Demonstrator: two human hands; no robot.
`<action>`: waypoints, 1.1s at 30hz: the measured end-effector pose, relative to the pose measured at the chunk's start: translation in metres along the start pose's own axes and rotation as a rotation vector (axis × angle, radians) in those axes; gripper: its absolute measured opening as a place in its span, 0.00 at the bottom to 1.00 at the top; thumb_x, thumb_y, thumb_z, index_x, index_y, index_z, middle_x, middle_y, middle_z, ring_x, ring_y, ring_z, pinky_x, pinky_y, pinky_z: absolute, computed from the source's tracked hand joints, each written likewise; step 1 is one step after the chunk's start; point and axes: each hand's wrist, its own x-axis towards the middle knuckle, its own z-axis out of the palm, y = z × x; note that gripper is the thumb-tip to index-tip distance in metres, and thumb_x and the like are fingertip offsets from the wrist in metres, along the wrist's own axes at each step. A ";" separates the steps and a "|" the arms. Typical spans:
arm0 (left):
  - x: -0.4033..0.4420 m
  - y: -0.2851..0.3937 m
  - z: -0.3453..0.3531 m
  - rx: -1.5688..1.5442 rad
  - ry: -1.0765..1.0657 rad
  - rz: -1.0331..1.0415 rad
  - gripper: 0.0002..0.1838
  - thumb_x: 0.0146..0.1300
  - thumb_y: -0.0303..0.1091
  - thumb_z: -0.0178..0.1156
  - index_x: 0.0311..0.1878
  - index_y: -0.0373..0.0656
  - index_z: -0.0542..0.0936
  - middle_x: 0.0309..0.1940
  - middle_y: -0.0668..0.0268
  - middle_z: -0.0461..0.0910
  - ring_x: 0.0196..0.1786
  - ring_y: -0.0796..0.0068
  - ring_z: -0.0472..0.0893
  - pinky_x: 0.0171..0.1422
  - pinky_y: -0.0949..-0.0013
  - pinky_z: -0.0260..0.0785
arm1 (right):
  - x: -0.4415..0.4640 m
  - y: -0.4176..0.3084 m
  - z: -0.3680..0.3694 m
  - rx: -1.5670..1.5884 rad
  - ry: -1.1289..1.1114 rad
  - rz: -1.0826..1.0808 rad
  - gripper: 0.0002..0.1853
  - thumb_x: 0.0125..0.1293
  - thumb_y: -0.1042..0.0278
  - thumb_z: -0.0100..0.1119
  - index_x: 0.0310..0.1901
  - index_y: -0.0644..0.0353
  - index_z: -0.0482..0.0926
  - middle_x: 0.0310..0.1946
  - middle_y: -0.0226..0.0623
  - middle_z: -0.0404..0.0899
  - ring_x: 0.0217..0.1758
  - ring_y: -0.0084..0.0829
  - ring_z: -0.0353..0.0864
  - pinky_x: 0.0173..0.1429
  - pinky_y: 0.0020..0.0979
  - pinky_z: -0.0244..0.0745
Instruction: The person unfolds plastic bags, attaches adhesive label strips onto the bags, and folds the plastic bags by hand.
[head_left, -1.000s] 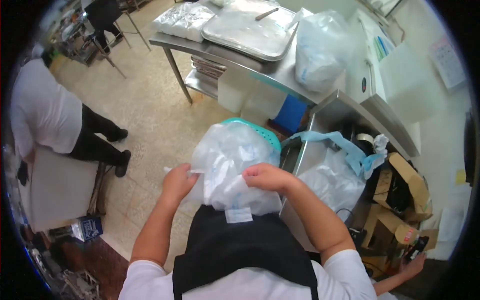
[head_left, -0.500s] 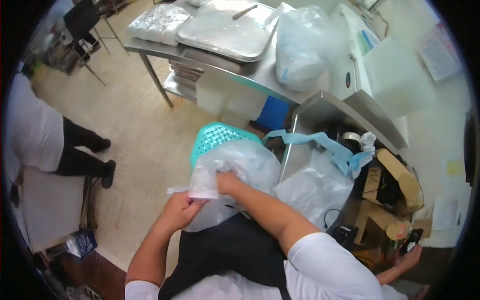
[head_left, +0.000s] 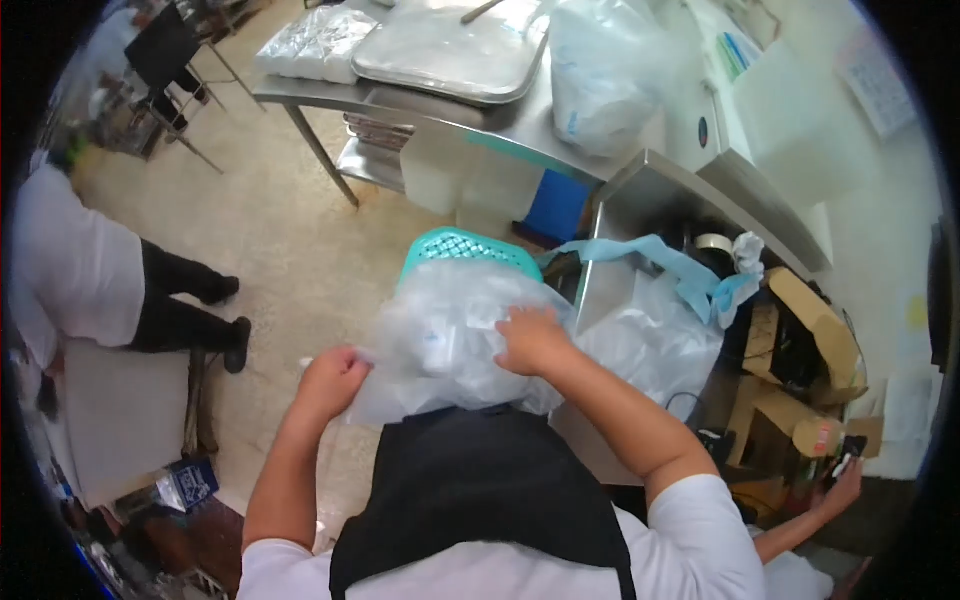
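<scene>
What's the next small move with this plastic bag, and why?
I'd probably close the right hand on the plastic bag and gather it: that hand lies open against the crumpled plastic, while the left hand appears to pinch the bag's left edge.

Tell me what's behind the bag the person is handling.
The far end of a green basket shows beyond the bag. The bag hides the basket's near part, so what lies there can't be seen.
</scene>
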 end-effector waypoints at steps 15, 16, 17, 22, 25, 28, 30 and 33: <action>-0.061 0.145 -0.106 -0.635 0.151 0.663 0.12 0.57 0.24 0.66 0.45 0.37 0.81 0.30 0.76 0.75 0.32 0.87 0.70 0.36 0.80 0.60 | -0.033 -0.041 -0.062 1.149 0.168 -0.322 0.31 0.65 0.46 0.59 0.62 0.61 0.73 0.55 0.45 0.79 0.55 0.39 0.79 0.61 0.40 0.71; -0.058 0.150 -0.106 -0.727 0.245 0.701 0.13 0.56 0.24 0.67 0.46 0.37 0.80 0.31 0.76 0.75 0.33 0.87 0.71 0.38 0.81 0.61 | -0.027 -0.045 -0.055 1.291 0.168 -0.325 0.33 0.67 0.43 0.56 0.64 0.61 0.71 0.57 0.44 0.78 0.57 0.37 0.78 0.63 0.39 0.70; -0.053 0.153 -0.103 -0.822 0.334 0.742 0.14 0.56 0.24 0.67 0.46 0.37 0.80 0.32 0.75 0.76 0.34 0.87 0.71 0.39 0.81 0.61 | -0.019 -0.043 -0.046 1.456 0.049 -0.289 0.34 0.68 0.40 0.52 0.65 0.61 0.70 0.58 0.43 0.77 0.58 0.36 0.77 0.63 0.39 0.69; -0.026 0.157 -0.096 -0.943 0.433 0.729 0.14 0.61 0.24 0.64 0.51 0.36 0.78 0.36 0.72 0.78 0.37 0.87 0.73 0.43 0.82 0.65 | -0.049 -0.040 -0.053 2.142 -0.430 -0.102 0.42 0.70 0.30 0.35 0.70 0.61 0.63 0.65 0.42 0.70 0.61 0.33 0.73 0.67 0.37 0.64; -0.014 0.147 -0.088 -0.801 0.405 0.626 0.17 0.65 0.24 0.60 0.57 0.36 0.76 0.35 0.71 0.78 0.36 0.86 0.74 0.42 0.81 0.66 | -0.059 -0.016 -0.051 2.238 -0.498 -0.391 0.34 0.71 0.38 0.47 0.64 0.61 0.71 0.57 0.39 0.77 0.55 0.28 0.76 0.61 0.32 0.68; -0.006 0.143 -0.080 -0.766 0.370 0.558 0.19 0.66 0.25 0.59 0.59 0.36 0.75 0.34 0.71 0.78 0.35 0.85 0.75 0.42 0.81 0.67 | -0.075 0.005 -0.064 1.445 -0.070 -0.296 0.21 0.69 0.52 0.59 0.52 0.61 0.79 0.45 0.33 0.82 0.47 0.22 0.78 0.54 0.27 0.71; -0.003 0.140 -0.077 -0.740 0.347 0.522 0.19 0.66 0.25 0.58 0.59 0.36 0.75 0.34 0.70 0.78 0.35 0.85 0.75 0.42 0.80 0.67 | -0.082 0.007 -0.076 1.296 0.095 -0.204 0.10 0.65 0.65 0.65 0.41 0.62 0.81 0.34 0.27 0.82 0.39 0.17 0.76 0.46 0.23 0.72; 0.012 0.125 -0.080 -0.689 0.345 0.428 0.19 0.65 0.25 0.57 0.60 0.36 0.75 0.34 0.69 0.79 0.35 0.83 0.76 0.42 0.80 0.68 | -0.086 0.008 -0.085 1.318 0.458 -0.220 0.09 0.66 0.66 0.63 0.39 0.63 0.80 0.30 0.23 0.78 0.33 0.15 0.72 0.39 0.22 0.69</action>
